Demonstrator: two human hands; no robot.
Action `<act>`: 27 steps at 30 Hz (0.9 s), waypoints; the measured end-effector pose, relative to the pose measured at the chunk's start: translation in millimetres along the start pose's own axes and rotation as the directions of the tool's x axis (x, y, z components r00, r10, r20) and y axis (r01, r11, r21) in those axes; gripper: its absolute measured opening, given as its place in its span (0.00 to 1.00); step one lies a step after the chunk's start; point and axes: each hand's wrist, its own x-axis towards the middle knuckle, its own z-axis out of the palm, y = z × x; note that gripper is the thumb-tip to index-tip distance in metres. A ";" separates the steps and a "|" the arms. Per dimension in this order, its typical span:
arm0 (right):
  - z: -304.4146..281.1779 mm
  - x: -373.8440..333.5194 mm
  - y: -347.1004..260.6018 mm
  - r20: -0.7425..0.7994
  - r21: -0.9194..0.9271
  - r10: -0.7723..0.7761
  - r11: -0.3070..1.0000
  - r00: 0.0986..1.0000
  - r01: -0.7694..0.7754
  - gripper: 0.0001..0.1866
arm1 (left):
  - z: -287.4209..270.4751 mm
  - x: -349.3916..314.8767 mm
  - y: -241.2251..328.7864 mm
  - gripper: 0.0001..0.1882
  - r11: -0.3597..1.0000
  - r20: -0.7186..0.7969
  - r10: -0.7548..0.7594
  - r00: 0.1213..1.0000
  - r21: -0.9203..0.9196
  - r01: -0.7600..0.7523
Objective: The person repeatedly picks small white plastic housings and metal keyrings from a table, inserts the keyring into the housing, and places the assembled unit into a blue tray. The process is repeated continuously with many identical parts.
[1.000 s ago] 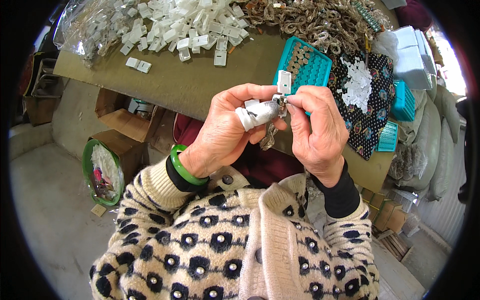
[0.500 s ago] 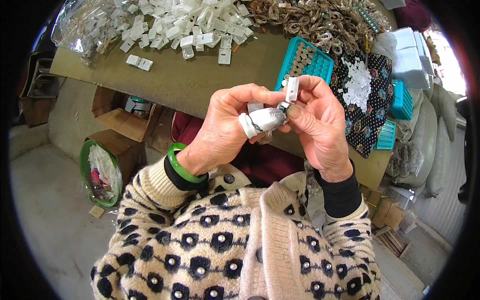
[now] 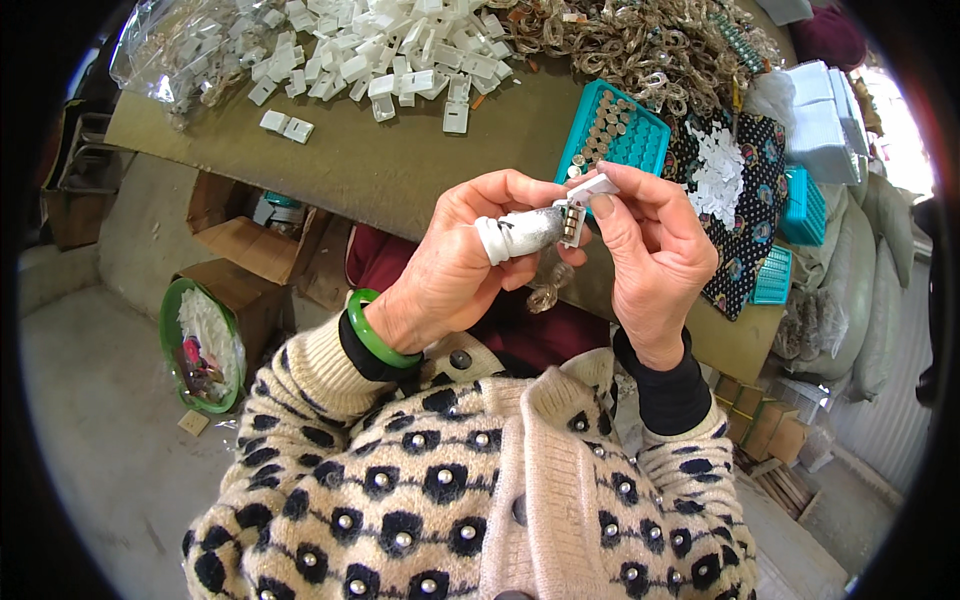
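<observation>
Hands [image 3: 560, 250] pinch white clip [image 3: 577, 207], long axis tilted up-right.

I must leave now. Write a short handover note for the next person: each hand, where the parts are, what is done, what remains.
Left hand: taped thumb, pinching a small white case from the left.
Right hand: fingers on the case's open lid from the right.
Case: held up between both hands over the table edge, lid open, small metal pieces visible inside.
Supplies: pile of white cases at the far side, teal tray of small round pieces behind the hands, chain heap beyond it.
Done: case partly filled, it seems.
Left: lid not yet closed.
</observation>
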 end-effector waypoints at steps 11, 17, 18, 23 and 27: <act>-2.3 11.6 21.4 0.123 -0.199 -0.549 0.802 0.827 0.563 0.13 | 5.2 1.4 -13.9 0.11 0.994 -0.025 0.107 0.994 -0.021 -0.108; -8.3 0.3 22.6 0.227 -0.276 -0.479 0.803 0.848 0.528 0.16 | 10.3 3.6 -18.6 0.11 0.995 -0.059 0.027 0.998 -0.099 -0.033; -7.4 -0.1 24.9 0.209 -0.272 -0.532 0.775 0.821 0.571 0.16 | 10.0 4.4 -19.2 0.09 0.993 -0.013 0.013 1.000 -0.118 -0.014; -3.3 -4.0 34.7 0.161 -0.326 -0.637 0.687 0.754 0.650 0.12 | 12.2 5.6 -31.3 0.06 0.980 -0.002 -0.062 0.998 -0.191 0.060; -0.5 -7.3 36.0 0.129 -0.404 -0.664 0.644 0.737 0.650 0.13 | 13.0 4.2 -33.8 0.07 0.974 -0.029 -0.110 0.993 -0.201 0.102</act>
